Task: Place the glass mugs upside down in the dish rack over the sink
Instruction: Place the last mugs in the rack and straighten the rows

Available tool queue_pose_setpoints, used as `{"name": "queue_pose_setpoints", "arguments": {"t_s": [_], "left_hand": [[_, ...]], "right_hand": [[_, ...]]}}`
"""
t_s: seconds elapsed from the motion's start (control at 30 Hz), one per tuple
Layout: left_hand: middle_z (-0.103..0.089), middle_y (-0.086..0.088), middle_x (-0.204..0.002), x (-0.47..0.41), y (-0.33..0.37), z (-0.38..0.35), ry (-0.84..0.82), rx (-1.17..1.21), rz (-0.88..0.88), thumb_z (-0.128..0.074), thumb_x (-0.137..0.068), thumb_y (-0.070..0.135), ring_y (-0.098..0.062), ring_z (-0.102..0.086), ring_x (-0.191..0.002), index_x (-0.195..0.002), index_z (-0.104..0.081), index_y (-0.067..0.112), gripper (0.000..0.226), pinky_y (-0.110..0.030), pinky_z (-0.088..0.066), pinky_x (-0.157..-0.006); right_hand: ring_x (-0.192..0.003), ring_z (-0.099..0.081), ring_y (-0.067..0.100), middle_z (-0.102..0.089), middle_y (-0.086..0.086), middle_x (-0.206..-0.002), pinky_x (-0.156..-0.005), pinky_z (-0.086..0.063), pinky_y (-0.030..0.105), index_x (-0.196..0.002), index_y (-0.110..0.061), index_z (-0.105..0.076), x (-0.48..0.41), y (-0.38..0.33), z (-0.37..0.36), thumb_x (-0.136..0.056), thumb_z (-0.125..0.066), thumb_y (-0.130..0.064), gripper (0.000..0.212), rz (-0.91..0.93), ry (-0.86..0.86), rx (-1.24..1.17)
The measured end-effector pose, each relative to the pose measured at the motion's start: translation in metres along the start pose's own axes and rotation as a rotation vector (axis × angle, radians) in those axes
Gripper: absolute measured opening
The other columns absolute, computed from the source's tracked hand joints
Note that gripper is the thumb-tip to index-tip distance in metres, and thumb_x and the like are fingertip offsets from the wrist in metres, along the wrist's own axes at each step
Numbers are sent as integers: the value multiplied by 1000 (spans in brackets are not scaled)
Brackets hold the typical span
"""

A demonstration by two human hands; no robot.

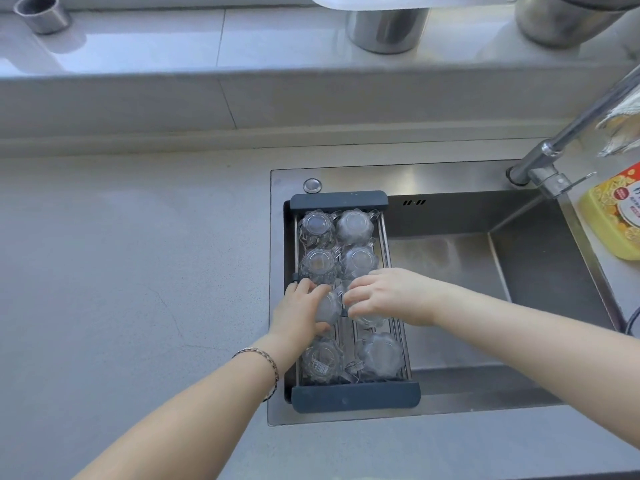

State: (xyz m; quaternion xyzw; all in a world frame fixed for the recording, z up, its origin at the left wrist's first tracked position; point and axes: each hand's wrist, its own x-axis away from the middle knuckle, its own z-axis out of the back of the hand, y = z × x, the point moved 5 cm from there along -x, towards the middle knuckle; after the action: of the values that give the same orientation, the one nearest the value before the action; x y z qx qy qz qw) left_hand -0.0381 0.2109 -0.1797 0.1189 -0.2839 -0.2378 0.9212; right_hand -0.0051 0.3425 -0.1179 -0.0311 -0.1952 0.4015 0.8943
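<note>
A dark-framed dish rack (pixel 356 396) spans the left end of the steel sink (pixel 519 271). Several clear glass mugs stand upside down in it in two columns, the farthest pair at the back (pixel 317 228) and the nearest pair at the front (pixel 379 355). In the third row, my left hand (pixel 298 311) grips a glass mug (pixel 329 308) in the left column. My right hand (pixel 388 294) rests over another glass mug (pixel 370 318) in the right column, fingers curled on it.
A grey counter (pixel 121 271) lies left of the sink. The tap (pixel 540 168) rises at the back right, with a yellow dish-soap bottle (pixel 613 220) and a hanging cloth (pixel 623 129) beside it. Steel pots (pixel 384 29) stand on the ledge behind.
</note>
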Motion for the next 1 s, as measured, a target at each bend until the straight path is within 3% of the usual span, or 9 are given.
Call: {"name": "queue_pose_setpoints", "arguments": {"t_s": [0.2,0.33,0.5,0.6,0.7,0.77,0.83,0.9,1.0], "left_hand": [[-44,-1,-130,1,-2,1,2,12,-23,-71,-78,33,-22,-39,-119,-138,-36,29,69,-35,-44,-91],[-45,-1,-130,1,-1,1,6,10,-27,-71,-78,33,-21,-40,-119,-138,-36,30,69,-33,-43,-91],[-45,-1,-130,2,0,2,3,12,-32,-72,-78,31,-22,-40,-119,-138,-37,28,69,-32,-42,-93],[-45,-1,-129,2,0,1,6,13,-35,-72,-78,31,-22,-40,-118,-138,-37,28,70,-33,-42,-92],[-45,-1,-129,2,-1,0,5,6,-36,-71,-79,32,-22,-40,-118,-139,-37,28,69,-33,-43,-91],[-45,-1,-129,2,-2,0,6,6,-33,-71,-79,32,-21,-40,-118,-138,-37,29,69,-33,-44,-90],[-44,0,-129,2,-1,0,11,4,-33,-71,-79,33,-21,-40,-118,-138,-37,29,68,-32,-44,-90],[-44,0,-128,2,-1,1,10,5,-34,-71,-79,33,-21,-39,-118,-138,-37,29,68,-32,-43,-90],[-45,-1,-127,2,1,1,2,5,-33,-71,-79,32,-22,-40,-117,-137,-38,28,68,-32,-43,-90]], "right_hand": [[-134,-36,20,-35,-2,-149,-90,-48,38,-133,-17,-43,14,6,-10,-74,-50,17,69,-105,-187,-138],[-134,-39,21,-34,0,-150,-98,-46,39,-137,-15,-41,11,14,-18,-75,-46,19,71,-170,-173,-215],[-117,-50,30,-30,5,-146,-71,-44,34,-136,-23,-41,-9,17,-40,-75,-49,16,73,-254,-258,-219],[-124,-44,29,-37,7,-135,-84,-42,34,-136,-26,-41,-5,24,-48,-84,-52,4,61,-471,-172,-437],[-130,-38,25,-36,7,-141,-102,-36,31,-143,-24,-30,6,14,-51,-77,-48,11,77,-623,69,-589],[-132,-35,27,-35,9,-140,-107,-33,34,-145,-19,-22,14,6,-57,-78,-58,-7,77,-878,233,-758],[-132,-36,28,-33,10,-140,-108,-36,39,-145,-17,-19,16,-3,-71,-73,-71,-35,91,-1115,258,-868],[-126,-44,28,-35,10,-137,-102,-42,40,-143,-18,-21,10,-9,-79,-67,-74,-50,98,-1221,218,-822],[-116,-53,29,-41,10,-133,-92,-46,38,-138,-18,-29,3,-7,-74,-71,-70,-53,86,-1272,217,-703]]}}
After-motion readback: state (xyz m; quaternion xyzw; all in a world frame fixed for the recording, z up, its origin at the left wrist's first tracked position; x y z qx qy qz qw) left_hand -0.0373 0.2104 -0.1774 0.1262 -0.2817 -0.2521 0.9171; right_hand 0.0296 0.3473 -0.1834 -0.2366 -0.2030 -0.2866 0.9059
